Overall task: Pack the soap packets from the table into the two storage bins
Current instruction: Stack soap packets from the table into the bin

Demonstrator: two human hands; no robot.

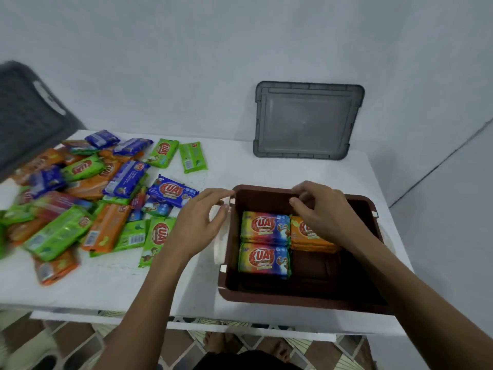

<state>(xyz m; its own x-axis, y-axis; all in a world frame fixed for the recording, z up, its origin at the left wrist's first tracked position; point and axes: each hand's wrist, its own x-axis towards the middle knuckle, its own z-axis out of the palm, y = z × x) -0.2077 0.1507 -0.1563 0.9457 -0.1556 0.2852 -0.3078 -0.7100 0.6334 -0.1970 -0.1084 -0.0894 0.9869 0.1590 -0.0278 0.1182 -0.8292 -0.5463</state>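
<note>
Right hand (pixel 324 213) hovers over orange packet (pixel 306 236) in the bin (pixel 301 296), fingers loosely curled, empty; left hand (pixel 201 221), fingers spread, at its nine o'clock rim

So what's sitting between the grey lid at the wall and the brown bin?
Nothing: in the head view only bare white table separates the grey lid from the brown bin. The loose soap packets lie off to the left.

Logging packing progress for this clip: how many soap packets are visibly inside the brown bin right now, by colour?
Rainbow packets: 2, one behind the other on the left side of the brown bin
Orange packets: 1 visible on top, partly covered by the right hand; any beneath cannot be told
Total visible: 3
</note>
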